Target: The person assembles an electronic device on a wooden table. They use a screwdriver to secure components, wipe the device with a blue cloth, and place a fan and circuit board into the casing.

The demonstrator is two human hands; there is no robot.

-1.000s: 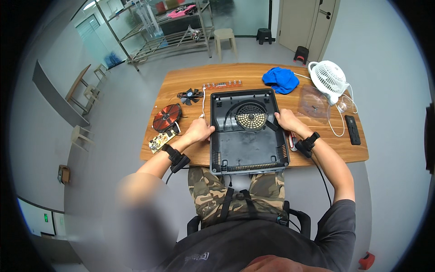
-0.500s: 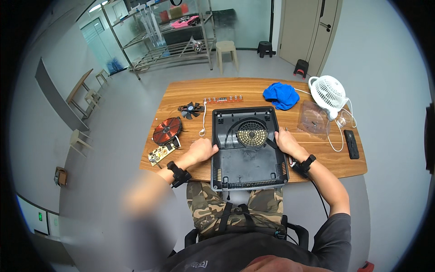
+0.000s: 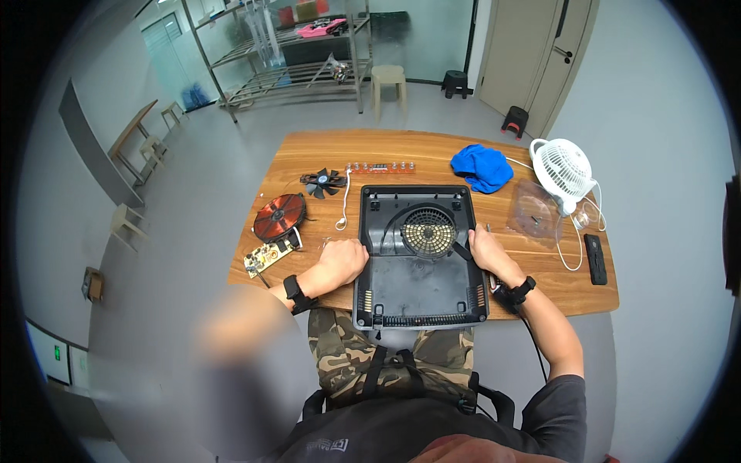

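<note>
A black plastic induction cooker housing (image 3: 421,289) lies with its vented underside up, its near edge jutting past the table's front edge above my lap. Its round fan grille (image 3: 428,232) shows toward the far end. My left hand (image 3: 344,261) is closed on the left side edge, and my right hand (image 3: 492,253) grips the right side edge. To the left of my left hand lie a copper coil (image 3: 279,217), a circuit board (image 3: 272,253) and a small black fan (image 3: 323,183). A dark corded item (image 3: 505,296), partly hidden, sits by my right wrist.
A narrow red board strip (image 3: 380,167) with a white cable lies behind the housing on the wooden table (image 3: 309,150). At the back right are a blue cloth (image 3: 482,167), a white fan (image 3: 563,170), a clear plastic tray (image 3: 532,207) and a black strip-shaped part (image 3: 595,259).
The view has shifted slightly. Both hands keep their hold on the housing's sides, and it stays in nearly the same place.
</note>
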